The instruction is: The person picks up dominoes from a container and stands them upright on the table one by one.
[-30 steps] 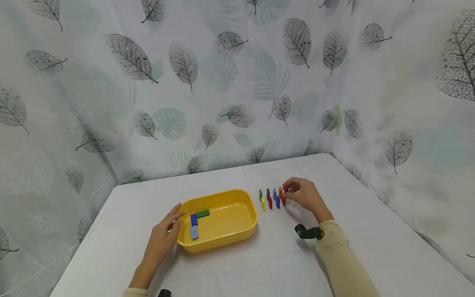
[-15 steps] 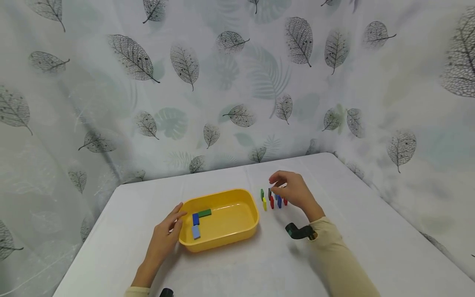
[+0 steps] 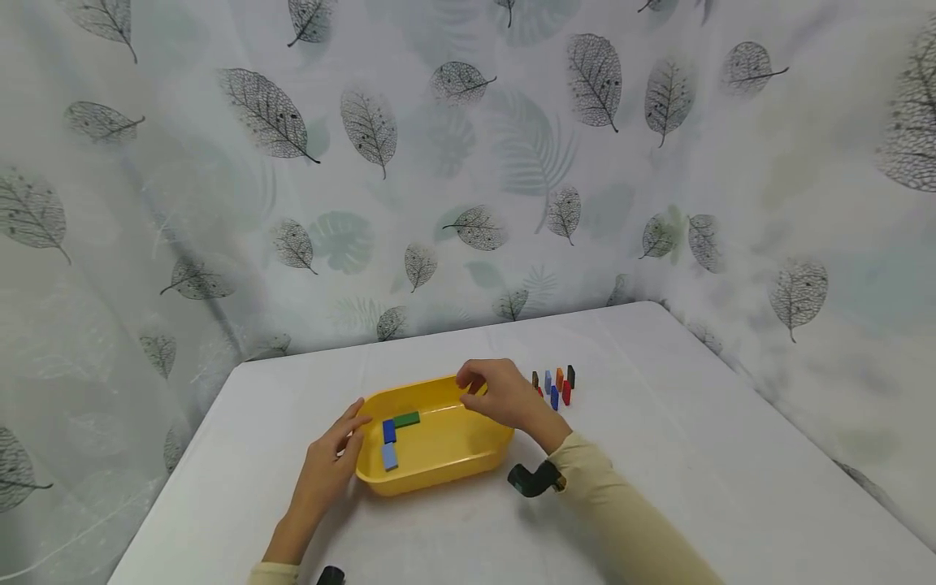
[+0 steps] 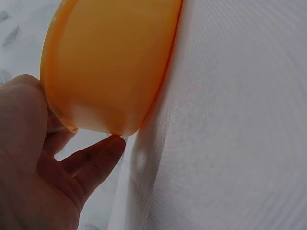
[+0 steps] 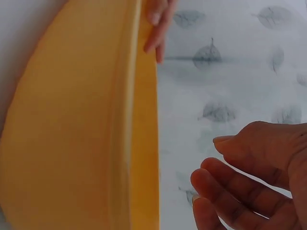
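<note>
My left hand [image 3: 325, 471] holds the left end of a yellow plastic tray [image 3: 439, 471], with fingertips over the rim. The left wrist view shows lower fingers [image 4: 98, 165] against the tray's outer wall [image 4: 110, 62]. Over the tray's right end hovers my right hand [image 3: 504, 394]. Its thumb and loosely bent fingers [image 5: 225, 191] stand apart in the right wrist view, nothing between them. A green domino [image 3: 406, 419], a dark blue domino [image 3: 389, 431] and a light blue domino [image 3: 390, 457] lie flat in the tray.
Right of the tray, several coloured dominoes stand upright in two rows, including a black one [image 3: 571, 376], an orange one [image 3: 559, 379] and a blue one [image 3: 555, 397]. My right hand hides the rows' left end. A leaf-print curtain [image 3: 453, 179] hangs behind the white table [image 3: 695, 422].
My right hand has left the far-right end of the domino rows and moved left to the tray. The black domino it covered now shows standing there. My left hand stays at the tray.
</note>
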The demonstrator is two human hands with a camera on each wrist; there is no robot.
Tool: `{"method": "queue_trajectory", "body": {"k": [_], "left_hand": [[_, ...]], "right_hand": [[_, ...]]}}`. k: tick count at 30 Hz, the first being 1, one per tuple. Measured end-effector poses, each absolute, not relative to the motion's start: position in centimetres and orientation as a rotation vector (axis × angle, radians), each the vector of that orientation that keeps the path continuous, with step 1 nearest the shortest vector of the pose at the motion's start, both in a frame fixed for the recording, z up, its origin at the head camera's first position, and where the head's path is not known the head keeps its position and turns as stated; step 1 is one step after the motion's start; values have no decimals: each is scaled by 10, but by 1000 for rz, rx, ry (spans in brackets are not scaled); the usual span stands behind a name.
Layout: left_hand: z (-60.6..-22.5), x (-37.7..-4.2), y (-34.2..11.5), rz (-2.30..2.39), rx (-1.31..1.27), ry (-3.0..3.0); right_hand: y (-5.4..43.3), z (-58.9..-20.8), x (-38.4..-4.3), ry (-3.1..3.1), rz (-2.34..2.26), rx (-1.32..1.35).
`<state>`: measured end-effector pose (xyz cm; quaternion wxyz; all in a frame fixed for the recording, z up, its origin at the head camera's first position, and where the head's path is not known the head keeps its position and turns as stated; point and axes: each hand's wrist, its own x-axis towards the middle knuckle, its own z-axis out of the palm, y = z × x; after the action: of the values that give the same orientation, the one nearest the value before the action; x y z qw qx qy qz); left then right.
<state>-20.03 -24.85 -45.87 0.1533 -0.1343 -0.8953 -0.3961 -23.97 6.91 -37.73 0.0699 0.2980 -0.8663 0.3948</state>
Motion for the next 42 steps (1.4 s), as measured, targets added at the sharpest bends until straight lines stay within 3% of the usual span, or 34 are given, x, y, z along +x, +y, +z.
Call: {"method": "queue_trajectory", "body": {"k": [23, 42], "left_hand": [[-463, -202, -252, -1140, -469, -2493], [-463, -204, -250, -1107, -480, -2479]], "right_hand": [[-42, -412, -235, -2775, 878, 1147], [-82, -430, -239, -2996, 404, 897]]}}
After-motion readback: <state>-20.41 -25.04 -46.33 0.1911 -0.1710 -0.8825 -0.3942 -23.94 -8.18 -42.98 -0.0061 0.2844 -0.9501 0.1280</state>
